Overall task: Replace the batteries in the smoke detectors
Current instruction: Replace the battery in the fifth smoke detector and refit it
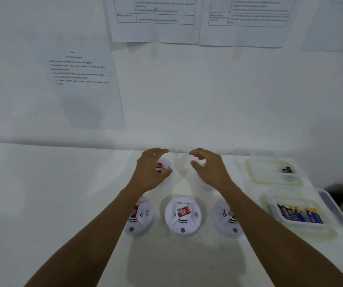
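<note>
Several white round smoke detectors with red labels stand on the white table (42,204). The front row holds a left detector (140,218), a middle detector (183,216) and a right detector (227,219). My left hand (151,170) hovers with fingers apart over a back-left detector (163,167). My right hand (210,169) hovers, fingers spread, over a back-right detector (204,184) that it mostly hides. Neither hand holds anything.
At the right, a clear plastic tub (330,206) holds blue and black batteries (300,213). Behind it a second clear container (270,168) holds a few dark batteries (287,169). Printed sheets (83,79) hang on the white wall. The table's right edge runs beside the tubs.
</note>
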The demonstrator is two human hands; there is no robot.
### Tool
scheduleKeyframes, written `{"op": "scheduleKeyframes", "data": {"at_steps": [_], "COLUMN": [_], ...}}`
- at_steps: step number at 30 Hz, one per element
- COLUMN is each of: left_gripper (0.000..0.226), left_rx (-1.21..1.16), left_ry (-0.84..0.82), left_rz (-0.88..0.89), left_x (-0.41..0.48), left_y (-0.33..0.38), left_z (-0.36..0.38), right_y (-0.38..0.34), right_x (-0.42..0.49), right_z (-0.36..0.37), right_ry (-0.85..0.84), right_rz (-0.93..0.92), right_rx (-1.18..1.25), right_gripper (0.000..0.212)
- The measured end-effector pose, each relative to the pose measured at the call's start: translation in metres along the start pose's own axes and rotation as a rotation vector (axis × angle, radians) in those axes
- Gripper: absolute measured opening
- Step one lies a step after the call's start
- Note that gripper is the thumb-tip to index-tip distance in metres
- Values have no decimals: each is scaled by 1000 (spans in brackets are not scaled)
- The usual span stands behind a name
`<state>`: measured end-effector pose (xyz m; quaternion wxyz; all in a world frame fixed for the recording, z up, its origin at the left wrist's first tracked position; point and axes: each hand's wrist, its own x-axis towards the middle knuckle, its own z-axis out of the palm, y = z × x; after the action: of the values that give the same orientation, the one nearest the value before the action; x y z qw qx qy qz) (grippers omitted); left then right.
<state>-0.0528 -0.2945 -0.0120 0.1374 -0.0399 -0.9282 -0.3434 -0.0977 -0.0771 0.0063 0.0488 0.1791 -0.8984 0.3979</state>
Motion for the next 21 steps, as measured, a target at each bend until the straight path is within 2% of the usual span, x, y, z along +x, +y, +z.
{"op": "scheduleKeyframes", "data": {"at_steps": [4, 7, 13, 16, 18, 21], "left_gripper": [61, 68, 89, 80, 62, 38], "left_rx": [-52, -122, -49, -162, -333, -691], "left_ry": [-163, -320, -341, -254, -209, -184], "left_rz": [123, 57, 114, 98, 20, -140], "left_x": [8, 12, 13, 15, 12, 7], "left_y": [39, 63, 80, 86, 102, 118], "left_z": [39, 69, 95, 87, 75, 69], "right_y": [41, 55, 49, 44, 36, 24], "right_x": [-15, -30, -44, -50, -54, -60], "right_z": [-37, -43, -51, -61, -69, -70], "right_ry": [65, -36, -59, 6, 56, 80], "right_rz": [195, 328, 323, 356, 337, 189], "right_rx": [-84, -53, 118, 432, 631, 612], "right_gripper": [24, 30, 35, 33, 30, 30]}}
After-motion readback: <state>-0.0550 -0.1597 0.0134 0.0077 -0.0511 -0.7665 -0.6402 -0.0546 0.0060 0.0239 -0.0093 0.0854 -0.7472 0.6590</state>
